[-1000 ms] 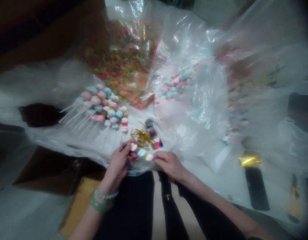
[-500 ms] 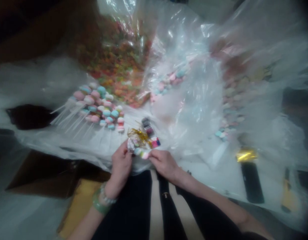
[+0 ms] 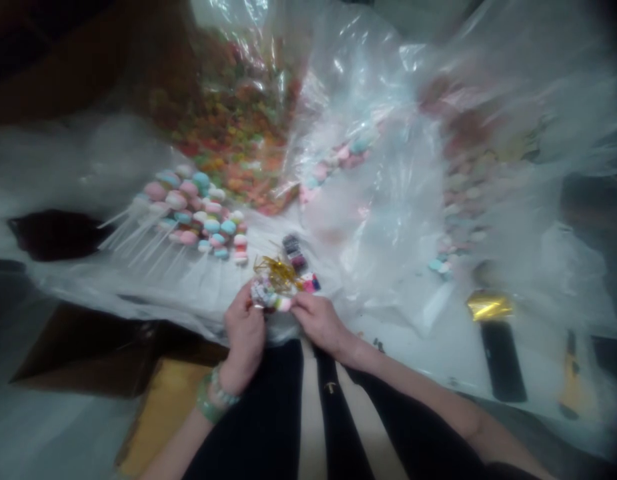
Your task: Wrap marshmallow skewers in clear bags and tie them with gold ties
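Evidently, on the bench (image 3: 408, 348), the cluster of candy sticks (image 3: 183, 200) is left undisturbed, beyond and outward of the left hand (image 3: 245, 328). Gold ties (image 3: 278, 270) are seen just beyond both hands. A patterned wrapper (image 3: 261, 292) is pinched in the left hand; the near end of a marshmallow row (image 3: 284, 304) is pinched by the right hand (image 3: 321, 325). Compared with half a second ago, less of the row is exposed between the hands; partial insertion into the wrapper is inferred.

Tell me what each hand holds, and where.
Left hand: a patterned wrapper, by its left edge. Right hand: a marshmallow candy, by its right end.
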Demonstrator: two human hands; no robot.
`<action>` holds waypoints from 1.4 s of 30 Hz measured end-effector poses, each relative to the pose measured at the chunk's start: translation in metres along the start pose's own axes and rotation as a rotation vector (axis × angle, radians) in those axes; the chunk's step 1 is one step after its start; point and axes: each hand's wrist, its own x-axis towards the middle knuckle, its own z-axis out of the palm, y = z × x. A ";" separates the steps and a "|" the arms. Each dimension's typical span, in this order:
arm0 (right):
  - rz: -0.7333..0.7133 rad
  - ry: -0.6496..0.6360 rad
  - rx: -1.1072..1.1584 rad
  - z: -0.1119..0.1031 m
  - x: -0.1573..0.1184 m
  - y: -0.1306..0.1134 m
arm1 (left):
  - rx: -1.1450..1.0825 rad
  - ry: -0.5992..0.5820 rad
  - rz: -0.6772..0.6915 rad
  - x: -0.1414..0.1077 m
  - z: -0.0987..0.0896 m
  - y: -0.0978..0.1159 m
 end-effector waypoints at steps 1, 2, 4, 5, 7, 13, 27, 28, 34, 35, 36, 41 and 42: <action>-0.009 0.000 0.018 0.001 0.001 0.000 | 0.006 0.006 0.017 -0.001 0.001 0.001; -0.016 -0.004 0.040 0.002 0.002 0.000 | 0.011 0.010 0.028 -0.001 0.002 0.002; -0.021 -0.020 0.088 0.002 0.002 -0.003 | -0.006 0.005 0.006 -0.001 0.003 0.004; -0.018 -0.026 0.120 0.002 0.002 -0.006 | -0.037 -0.010 -0.026 0.000 0.003 0.006; 0.023 -0.047 0.215 -0.002 0.002 -0.010 | -0.169 -0.066 -0.127 0.004 0.001 0.014; 0.241 -0.117 0.568 -0.021 0.004 -0.014 | -0.668 -0.192 -0.437 0.032 -0.028 0.054; 0.122 -0.020 0.823 0.006 0.035 -0.047 | -0.929 -0.145 -0.461 0.036 0.013 0.066; 0.173 -0.017 0.840 0.008 0.036 -0.045 | -0.915 -0.179 -0.473 0.035 0.013 0.065; 0.252 0.027 0.857 0.005 0.042 -0.037 | -0.780 -0.245 -0.541 0.036 0.000 0.051; 0.239 0.023 0.843 0.004 0.043 -0.037 | -0.757 -0.211 -0.561 0.037 -0.001 0.050; 0.217 0.021 0.826 0.003 0.043 -0.038 | -0.743 -0.177 -0.583 0.037 -0.002 0.050; 0.058 0.060 0.723 0.000 0.042 -0.040 | -0.776 -0.077 -0.559 0.037 -0.002 0.056; 0.030 0.071 0.710 0.000 0.041 -0.040 | -0.775 -0.092 -0.534 0.036 -0.001 0.057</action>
